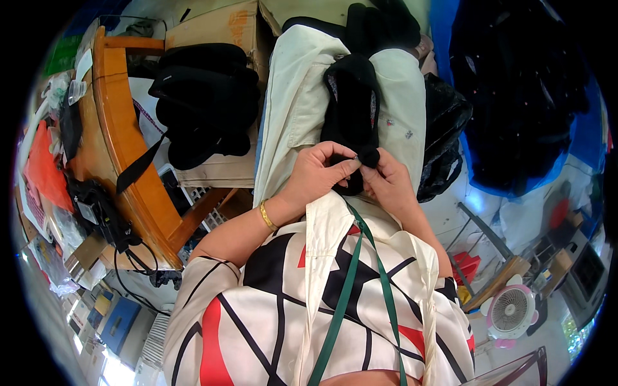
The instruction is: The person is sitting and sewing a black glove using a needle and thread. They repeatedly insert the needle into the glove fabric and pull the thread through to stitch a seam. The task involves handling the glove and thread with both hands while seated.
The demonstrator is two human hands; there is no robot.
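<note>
Over the pale lap (pixel 400 96), fingers (pixel 346 168) pinch oval-mouthed black cloth (pixel 352 125).

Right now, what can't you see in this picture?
Head view: the exact spot of black cloth the left hand and right hand pinch; fingers cover it.
Head view: inside the black bag; its dark sides hide it.
Head view: top of the blue bag; the upper edge cuts it off.

Fingers (pixel 344 168) pinching black fabric item (pixel 354 132), pink-and-white fan (pixel 513 309)

a wooden table (pixel 129 145) stands by pale floor (pixel 450 215), and lower-left brightness (pixel 116 372) may be a window.
</note>
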